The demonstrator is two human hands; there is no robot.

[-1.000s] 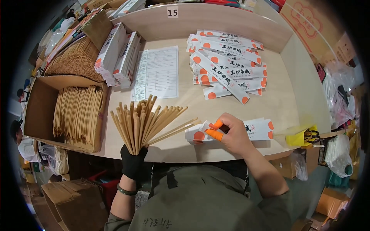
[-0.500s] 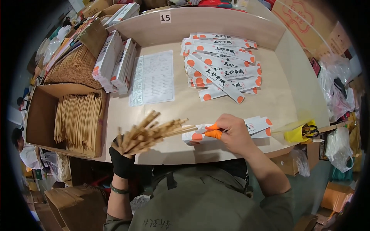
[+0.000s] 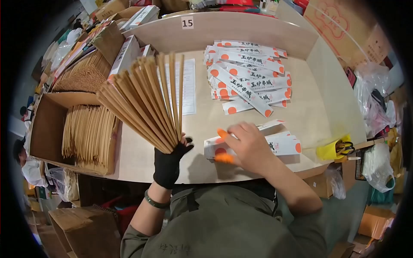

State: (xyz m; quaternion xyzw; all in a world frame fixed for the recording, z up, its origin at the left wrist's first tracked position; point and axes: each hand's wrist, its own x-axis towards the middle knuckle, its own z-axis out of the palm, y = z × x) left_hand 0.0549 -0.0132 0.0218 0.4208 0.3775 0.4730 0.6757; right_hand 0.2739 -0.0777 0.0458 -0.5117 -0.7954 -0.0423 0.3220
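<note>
A fanned bundle of wooden chopsticks (image 3: 148,101) rises from my left hand (image 3: 167,167), which wears a black glove and is closed around their lower ends. My right hand (image 3: 247,146) has orange covers on two fingertips. Those fingers are spread apart, slightly blurred, over a low stack of white paper sleeves (image 3: 286,145) with orange dots near the table's front edge. One sleeve (image 3: 272,124) sticks out behind the hand at a slant; whether the hand touches it is hidden. Beyond lies a messy pile of similar sleeves (image 3: 249,79).
At left stands a cardboard box (image 3: 45,129) with more chopsticks (image 3: 88,135), another batch (image 3: 81,71) behind it. A printed sheet (image 3: 188,88) lies partly behind the bundle. Scissors (image 3: 345,147) sit in a yellow holder (image 3: 327,151) at the right edge. Raised panels (image 3: 241,26) border the table.
My left hand has moved right and turned, so the chopsticks now fan upward instead of pointing right. My right hand's covered fingers have parted, and a sleeve behind it has shifted.
</note>
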